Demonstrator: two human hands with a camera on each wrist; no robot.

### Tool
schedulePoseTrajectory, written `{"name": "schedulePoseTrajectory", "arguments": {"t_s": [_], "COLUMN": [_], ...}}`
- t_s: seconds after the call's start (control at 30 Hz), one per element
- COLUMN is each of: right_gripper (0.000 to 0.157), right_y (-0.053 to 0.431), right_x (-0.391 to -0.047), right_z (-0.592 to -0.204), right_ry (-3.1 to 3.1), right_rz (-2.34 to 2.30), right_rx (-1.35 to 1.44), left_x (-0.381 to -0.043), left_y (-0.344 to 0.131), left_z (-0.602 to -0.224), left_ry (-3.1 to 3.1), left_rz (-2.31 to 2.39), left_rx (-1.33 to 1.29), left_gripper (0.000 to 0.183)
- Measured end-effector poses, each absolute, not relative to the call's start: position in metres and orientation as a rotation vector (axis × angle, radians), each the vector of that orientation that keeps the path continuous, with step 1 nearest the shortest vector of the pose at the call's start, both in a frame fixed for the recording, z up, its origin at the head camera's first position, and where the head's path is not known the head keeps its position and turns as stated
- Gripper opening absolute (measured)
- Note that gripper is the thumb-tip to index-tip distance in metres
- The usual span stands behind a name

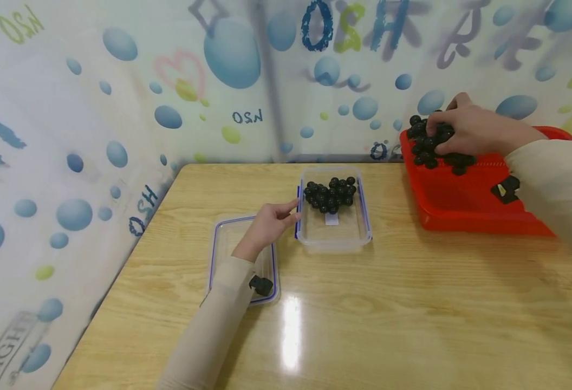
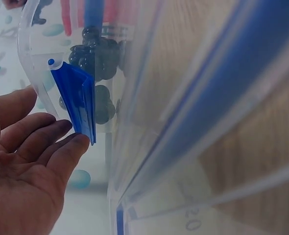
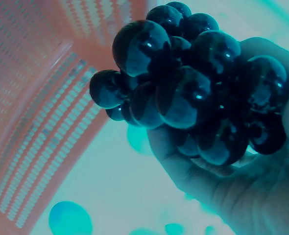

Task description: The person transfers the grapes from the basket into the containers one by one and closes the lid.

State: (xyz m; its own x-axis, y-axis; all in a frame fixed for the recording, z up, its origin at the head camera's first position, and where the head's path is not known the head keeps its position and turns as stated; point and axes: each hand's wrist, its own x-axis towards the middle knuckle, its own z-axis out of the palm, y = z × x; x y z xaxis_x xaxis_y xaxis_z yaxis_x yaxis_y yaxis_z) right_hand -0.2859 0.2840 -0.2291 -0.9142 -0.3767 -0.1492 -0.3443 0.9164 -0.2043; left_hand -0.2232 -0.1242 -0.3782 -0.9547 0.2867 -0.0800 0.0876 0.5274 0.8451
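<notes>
My right hand [image 1: 476, 129] grips a bunch of dark grapes [image 1: 426, 147] over the far left corner of a red basket [image 1: 466, 201]. Up close in the right wrist view, the fingers curl round the glossy round grapes [image 3: 183, 98], beside the basket's slotted wall [image 3: 41, 142]. With fairly straight fingers, my left hand [image 1: 270, 227] touches the left side of a clear plastic container [image 1: 335, 242]. Its fingertips meet the hanging blue latch [image 2: 78, 100] in the left wrist view. Another bunch of dark grapes [image 1: 331, 196] lies inside the container, toward its far end.
A clear lid with a blue seal [image 1: 223, 238] lies on the wooden table [image 1: 393, 303], partly under my left forearm. Behind the table hangs a patterned white backdrop [image 1: 296, 97], close along its far edge. The red basket stands at the far right.
</notes>
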Motion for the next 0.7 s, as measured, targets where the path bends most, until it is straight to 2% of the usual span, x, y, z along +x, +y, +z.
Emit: {"name": "schedulePoseTrajectory", "arguments": {"t_s": [0.7], "right_gripper": [0.023], "right_y": [0.197], "right_x": [-0.251], "right_z": [-0.230], "right_ry": [2.812], "right_rz": [-0.407], "right_rx": [-0.854], "left_x": [-0.224], "left_y": [-0.125], "left_z": [-0.380], "left_ry": [2.554], "left_rz": [1.416], "left_rx": [0.357], "left_gripper": [0.044]}}
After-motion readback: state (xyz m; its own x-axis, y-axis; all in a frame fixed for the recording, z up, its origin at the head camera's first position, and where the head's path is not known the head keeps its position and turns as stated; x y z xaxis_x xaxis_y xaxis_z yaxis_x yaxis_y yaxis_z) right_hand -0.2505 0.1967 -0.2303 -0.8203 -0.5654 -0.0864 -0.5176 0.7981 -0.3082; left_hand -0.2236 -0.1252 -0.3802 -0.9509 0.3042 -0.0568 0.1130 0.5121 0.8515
